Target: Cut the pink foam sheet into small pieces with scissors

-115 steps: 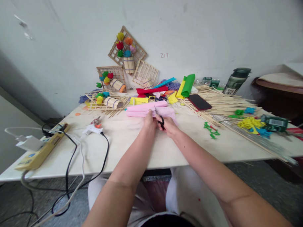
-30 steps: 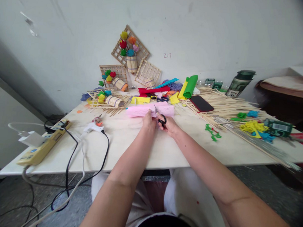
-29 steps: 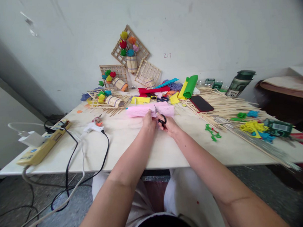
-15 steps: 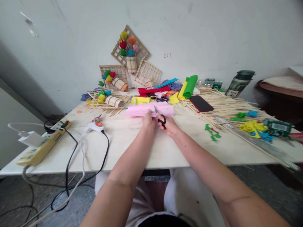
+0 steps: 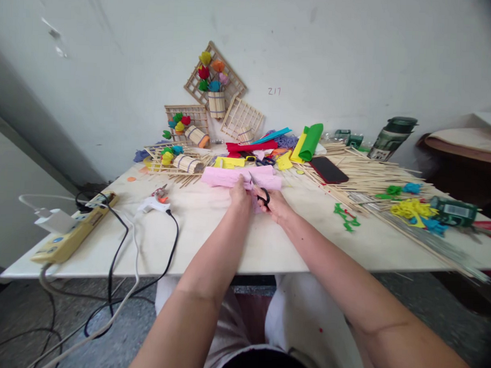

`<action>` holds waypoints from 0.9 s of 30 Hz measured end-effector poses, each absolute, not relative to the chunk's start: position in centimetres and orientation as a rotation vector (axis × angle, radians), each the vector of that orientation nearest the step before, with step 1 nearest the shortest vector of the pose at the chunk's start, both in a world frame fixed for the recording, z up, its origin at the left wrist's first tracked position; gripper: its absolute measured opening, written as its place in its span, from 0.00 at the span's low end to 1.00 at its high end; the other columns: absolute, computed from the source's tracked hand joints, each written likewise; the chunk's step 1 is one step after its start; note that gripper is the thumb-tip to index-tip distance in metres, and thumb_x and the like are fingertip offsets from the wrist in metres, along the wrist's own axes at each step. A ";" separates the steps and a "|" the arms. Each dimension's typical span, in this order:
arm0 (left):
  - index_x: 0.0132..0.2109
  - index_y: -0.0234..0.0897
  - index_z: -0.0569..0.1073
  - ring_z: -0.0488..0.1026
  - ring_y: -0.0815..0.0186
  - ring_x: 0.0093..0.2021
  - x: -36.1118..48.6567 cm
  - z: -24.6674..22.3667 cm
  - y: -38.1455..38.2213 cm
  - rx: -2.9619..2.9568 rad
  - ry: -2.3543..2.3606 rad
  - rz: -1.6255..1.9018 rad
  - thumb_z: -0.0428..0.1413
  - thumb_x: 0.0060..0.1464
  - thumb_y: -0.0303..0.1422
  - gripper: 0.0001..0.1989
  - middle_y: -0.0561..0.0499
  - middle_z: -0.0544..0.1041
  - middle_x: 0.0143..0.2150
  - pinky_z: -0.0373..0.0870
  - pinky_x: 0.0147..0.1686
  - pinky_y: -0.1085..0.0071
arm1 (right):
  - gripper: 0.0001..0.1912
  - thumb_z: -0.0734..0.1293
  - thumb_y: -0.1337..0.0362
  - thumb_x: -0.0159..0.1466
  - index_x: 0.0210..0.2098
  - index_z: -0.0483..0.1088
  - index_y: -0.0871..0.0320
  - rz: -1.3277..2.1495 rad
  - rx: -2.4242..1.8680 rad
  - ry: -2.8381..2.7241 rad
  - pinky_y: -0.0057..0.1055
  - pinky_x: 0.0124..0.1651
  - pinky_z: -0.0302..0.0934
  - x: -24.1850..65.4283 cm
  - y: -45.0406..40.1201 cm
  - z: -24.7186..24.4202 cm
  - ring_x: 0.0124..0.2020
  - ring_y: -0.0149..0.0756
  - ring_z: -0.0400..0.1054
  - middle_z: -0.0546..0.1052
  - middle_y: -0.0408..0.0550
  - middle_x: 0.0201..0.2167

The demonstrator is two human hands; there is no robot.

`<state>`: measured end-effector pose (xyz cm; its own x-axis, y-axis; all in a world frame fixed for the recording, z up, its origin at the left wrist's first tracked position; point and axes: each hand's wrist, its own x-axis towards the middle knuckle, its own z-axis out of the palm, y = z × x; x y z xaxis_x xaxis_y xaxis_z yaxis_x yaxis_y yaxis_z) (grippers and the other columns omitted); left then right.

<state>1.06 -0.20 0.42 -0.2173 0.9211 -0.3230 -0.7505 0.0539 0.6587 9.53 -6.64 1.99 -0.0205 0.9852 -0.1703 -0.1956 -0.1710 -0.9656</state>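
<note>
A roll of pink crepe paper (image 5: 219, 176) lies across the middle of the white table. My left hand (image 5: 239, 192) is closed on its near edge, thumb on top. In my right hand (image 5: 275, 205) is a pair of black-handled scissors (image 5: 263, 197), fingers through the loops. The blades point up and left, over the paper just right of my left thumb. Part of the pink paper hangs toward me below the blades, between the two hands. My fingers hide how far the blades reach into the paper.
A white glue gun (image 5: 154, 204) and a yellow power strip (image 5: 75, 229) with cables lie left. Behind are stick trellises with paper flowers (image 5: 215, 70) and coloured paper rolls (image 5: 311, 142). To the right are a phone (image 5: 329, 170), many thin sticks (image 5: 375, 170) and a dark bottle (image 5: 393, 138).
The view has shifted slightly, so everything sits a little to the right. The pink paper has loosened or turned a little around the cut, while both hands keep their hold.
</note>
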 end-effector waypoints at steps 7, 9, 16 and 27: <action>0.36 0.35 0.70 0.75 0.68 0.37 0.5 1.3 0.4 0.136 0.752 1.753 0.55 0.52 0.20 0.07 0.51 0.75 0.33 0.73 0.37 0.74 | 0.17 0.72 0.53 0.55 0.25 0.68 0.61 1.426 -1.225 -1.143 0.19 0.13 0.49 10.4 -6.4 2.3 0.11 0.21 0.55 0.65 0.38 0.12; 0.36 0.34 0.70 0.75 0.68 0.36 0.2 1.1 0.7 0.143 0.736 1.734 0.55 0.51 0.19 0.07 0.50 0.75 0.32 0.73 0.37 0.73 | 0.17 0.72 0.54 0.55 0.26 0.68 0.62 1.428 -1.279 -1.207 0.19 0.11 0.46 10.9 -6.3 2.9 0.10 0.21 0.55 0.65 0.38 0.12; 0.35 0.33 0.70 0.73 0.71 0.29 -0.2 1.6 0.7 0.123 0.724 1.685 0.54 0.52 0.17 0.07 0.52 0.75 0.30 0.74 0.35 0.73 | 0.19 0.71 0.52 0.57 0.27 0.68 0.64 1.476 -1.372 -1.508 0.18 0.09 0.38 13.3 -5.2 6.1 0.10 0.22 0.57 0.67 0.41 0.12; 0.36 0.32 0.71 0.75 0.70 0.30 -0.5 1.8 0.5 0.122 0.735 1.642 0.54 0.52 0.17 0.08 0.51 0.76 0.31 0.74 0.37 0.74 | 0.21 0.76 0.51 0.48 0.24 0.67 0.61 1.523 -1.360 -1.762 0.20 0.11 0.48 15.7 -1.6 7.1 0.10 0.22 0.56 0.69 0.42 0.13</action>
<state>-0.48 0.53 1.80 -0.2240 0.9203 -0.3208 -0.8524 -0.0254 0.5223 15.72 -1.65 7.13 -0.4185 0.8699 -0.2609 0.3840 -0.0909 -0.9188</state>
